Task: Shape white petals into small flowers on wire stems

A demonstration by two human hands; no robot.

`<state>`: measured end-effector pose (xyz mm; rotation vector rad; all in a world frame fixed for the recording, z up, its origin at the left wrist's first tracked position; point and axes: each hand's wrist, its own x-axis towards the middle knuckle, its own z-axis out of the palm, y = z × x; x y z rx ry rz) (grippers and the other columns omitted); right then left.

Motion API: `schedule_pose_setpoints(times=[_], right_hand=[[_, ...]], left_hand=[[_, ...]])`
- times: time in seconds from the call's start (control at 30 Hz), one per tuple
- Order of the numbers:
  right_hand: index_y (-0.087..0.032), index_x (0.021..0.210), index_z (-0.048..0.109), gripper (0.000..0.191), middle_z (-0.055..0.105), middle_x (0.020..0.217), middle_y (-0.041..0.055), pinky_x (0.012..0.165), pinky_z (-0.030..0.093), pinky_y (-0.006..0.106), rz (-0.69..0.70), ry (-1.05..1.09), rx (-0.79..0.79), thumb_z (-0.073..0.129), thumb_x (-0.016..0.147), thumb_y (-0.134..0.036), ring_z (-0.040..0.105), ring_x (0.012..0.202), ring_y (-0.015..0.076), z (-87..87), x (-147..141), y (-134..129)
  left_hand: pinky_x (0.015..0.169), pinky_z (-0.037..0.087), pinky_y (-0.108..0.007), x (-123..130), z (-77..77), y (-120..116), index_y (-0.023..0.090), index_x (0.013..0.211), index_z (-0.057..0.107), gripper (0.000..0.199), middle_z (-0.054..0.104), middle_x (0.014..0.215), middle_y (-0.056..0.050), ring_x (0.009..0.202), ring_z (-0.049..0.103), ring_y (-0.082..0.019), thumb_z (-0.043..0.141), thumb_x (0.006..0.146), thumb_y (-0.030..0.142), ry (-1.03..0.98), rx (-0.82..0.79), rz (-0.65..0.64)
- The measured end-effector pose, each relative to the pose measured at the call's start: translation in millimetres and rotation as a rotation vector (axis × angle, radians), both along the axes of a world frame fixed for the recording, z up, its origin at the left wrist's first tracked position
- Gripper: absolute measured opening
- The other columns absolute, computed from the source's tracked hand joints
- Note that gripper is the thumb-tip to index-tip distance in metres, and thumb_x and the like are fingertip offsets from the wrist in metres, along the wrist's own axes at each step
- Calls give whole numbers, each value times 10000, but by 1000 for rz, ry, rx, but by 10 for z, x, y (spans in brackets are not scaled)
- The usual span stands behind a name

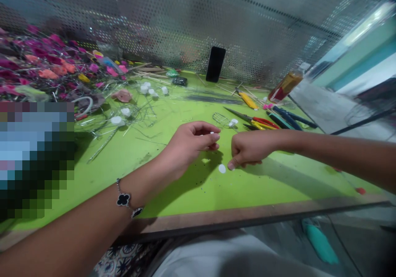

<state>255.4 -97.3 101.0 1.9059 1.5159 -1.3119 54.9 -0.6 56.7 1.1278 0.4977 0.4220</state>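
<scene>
My left hand [194,143] is closed in a pinch above the green tabletop [185,190]; a bit of something white shows between its fingers, too small to name. To its right, my right hand [249,149] is curled, knuckles up, with the thumb pointing down at the table. Just left of that thumb tip lies a small white oval piece [222,168]. Whether the right fingers hold anything is hidden. Behind the hands sits a small wire frame [219,119] beside a white piece [233,123].
Red-handled scissors [264,123], a yellow-handled tool [248,100] and blue pliers [287,118] lie at the right. A phone [215,64] leans at the back near a bottle [286,85]. Pink and purple pieces [55,62] with wires fill the back left.
</scene>
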Motion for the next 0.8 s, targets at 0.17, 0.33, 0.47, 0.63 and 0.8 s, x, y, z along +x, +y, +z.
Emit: schedule_pose_setpoints(times=[0.17, 0.33, 0.47, 0.63, 0.8], right_hand=[[-173, 694, 699, 656, 527, 484, -53, 436, 316, 259, -329, 218, -52, 744, 854, -808, 404, 397, 90, -51, 62, -191], [-174, 701, 719, 632, 554, 514, -38, 496, 334, 276, -200, 182, 196, 731, 888, -778, 438, 451, 104, -3, 143, -236], [-170, 628, 719, 597, 539, 505, -35, 538, 278, 297, 101, -21, 326, 761, 906, -697, 391, 493, 99, -14, 106, -189], [-166, 711, 778, 585, 596, 480, -15, 523, 378, 280, -166, 53, 76, 770, 886, -724, 498, 447, 120, -68, 81, -210], [-165, 731, 705, 622, 501, 495, -71, 401, 287, 221, -591, 420, 143, 799, 843, -770, 376, 399, 65, -37, 179, -291]], left_hand=[[773, 595, -328, 24, 38, -22, 144, 919, 802, 93, 749, 835, -22, 678, 740, -140, 847, 855, 95, 25, -54, 30], [817, 586, -352, 29, 22, -31, 137, 934, 805, 148, 761, 857, -43, 727, 741, -158, 905, 825, 153, -10, -88, 13], [862, 575, -378, 14, -36, -15, 143, 1016, 821, 225, 779, 924, -70, 799, 766, -187, 910, 811, 167, 6, -57, -20], [892, 580, -381, 6, -45, -10, 157, 1052, 827, 244, 780, 966, -70, 854, 788, -201, 891, 818, 129, 39, -29, -17], [906, 613, -366, 18, -13, -30, 133, 964, 828, 214, 796, 925, -58, 799, 775, -167, 947, 788, 158, -24, -123, -25]])
